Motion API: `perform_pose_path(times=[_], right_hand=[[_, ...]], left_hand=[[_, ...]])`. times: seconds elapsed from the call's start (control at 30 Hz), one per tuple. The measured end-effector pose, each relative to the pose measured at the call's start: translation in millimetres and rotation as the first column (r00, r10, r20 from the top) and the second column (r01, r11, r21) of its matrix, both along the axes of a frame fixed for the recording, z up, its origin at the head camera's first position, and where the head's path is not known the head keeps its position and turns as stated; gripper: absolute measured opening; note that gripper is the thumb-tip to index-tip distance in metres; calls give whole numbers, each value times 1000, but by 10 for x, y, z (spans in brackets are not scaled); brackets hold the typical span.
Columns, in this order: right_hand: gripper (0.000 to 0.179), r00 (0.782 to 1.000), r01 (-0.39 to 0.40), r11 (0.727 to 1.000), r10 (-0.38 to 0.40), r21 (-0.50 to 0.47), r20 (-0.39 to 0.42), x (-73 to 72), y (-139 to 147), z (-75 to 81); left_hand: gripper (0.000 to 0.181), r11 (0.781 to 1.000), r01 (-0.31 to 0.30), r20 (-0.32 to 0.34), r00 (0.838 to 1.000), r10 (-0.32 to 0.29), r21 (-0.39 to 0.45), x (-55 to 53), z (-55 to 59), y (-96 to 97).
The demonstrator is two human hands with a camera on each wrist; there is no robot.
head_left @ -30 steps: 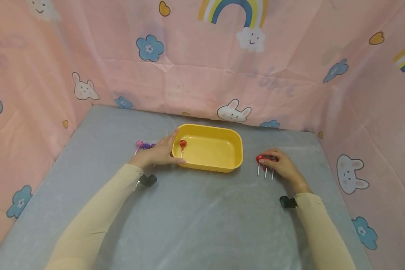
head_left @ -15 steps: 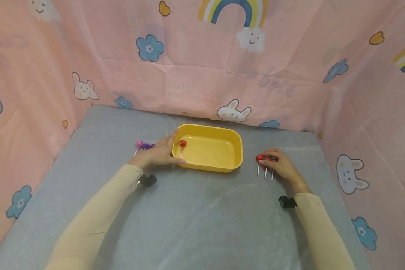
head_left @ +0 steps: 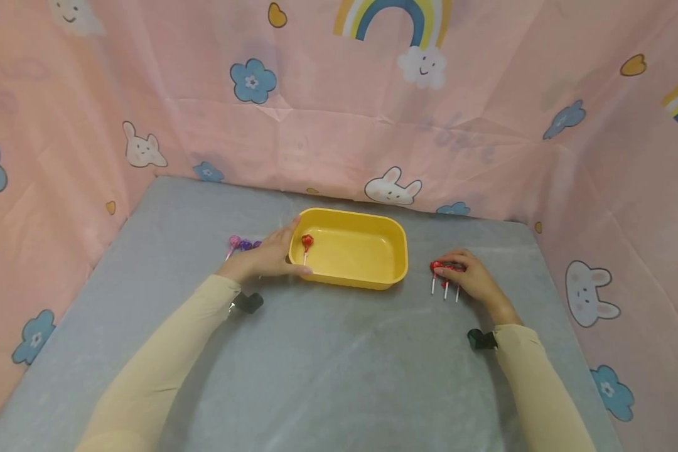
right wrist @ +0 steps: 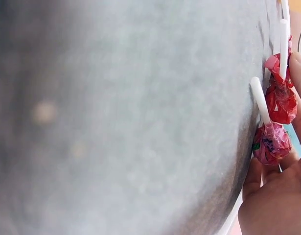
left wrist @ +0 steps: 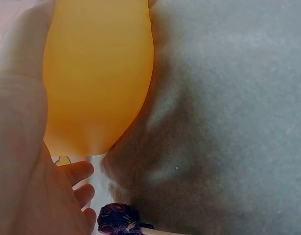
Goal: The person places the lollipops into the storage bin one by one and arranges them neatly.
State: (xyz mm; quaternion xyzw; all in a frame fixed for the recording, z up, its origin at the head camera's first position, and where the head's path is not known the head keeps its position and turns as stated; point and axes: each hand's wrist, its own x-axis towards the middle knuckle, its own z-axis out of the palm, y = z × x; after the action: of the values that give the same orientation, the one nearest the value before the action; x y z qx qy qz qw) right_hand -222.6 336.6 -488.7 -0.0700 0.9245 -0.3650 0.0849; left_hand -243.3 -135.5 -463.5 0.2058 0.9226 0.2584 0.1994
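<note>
My left hand (head_left: 268, 256) spans the left end of a yellow plastic box (head_left: 357, 251), thumb at the front corner and fingers at the back, gripping it. Inside that box, at its left, is a red-wrapped lollipop (head_left: 307, 240). A pink lollipop (head_left: 234, 242) and purple lollipops (head_left: 245, 245) lie left of it, partly behind my wrist; a dark purple one (left wrist: 117, 218) shows below the fingers in the left wrist view. My right hand (head_left: 474, 274) pinches a red lollipop (head_left: 435, 266) among several; the right wrist view shows another red one (right wrist: 281, 104) and a pink-wrapped one (right wrist: 272, 143), sticks toward the front.
A grey cloth-covered table (head_left: 339, 364) carries everything. Pink printed curtain (head_left: 316, 144) closes off the back and both sides, close behind the box. Dark wrist cameras (head_left: 248, 303) stick out from both sleeves.
</note>
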Motion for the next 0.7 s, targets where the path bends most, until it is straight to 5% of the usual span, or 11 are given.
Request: perform_pose_path(times=[0.7], right_hand=[[40, 1000, 11, 1000, -10, 14, -29, -16, -12, -27]], left_hand=[[129, 1000, -2, 18, 1000, 2, 27, 10, 2, -6]])
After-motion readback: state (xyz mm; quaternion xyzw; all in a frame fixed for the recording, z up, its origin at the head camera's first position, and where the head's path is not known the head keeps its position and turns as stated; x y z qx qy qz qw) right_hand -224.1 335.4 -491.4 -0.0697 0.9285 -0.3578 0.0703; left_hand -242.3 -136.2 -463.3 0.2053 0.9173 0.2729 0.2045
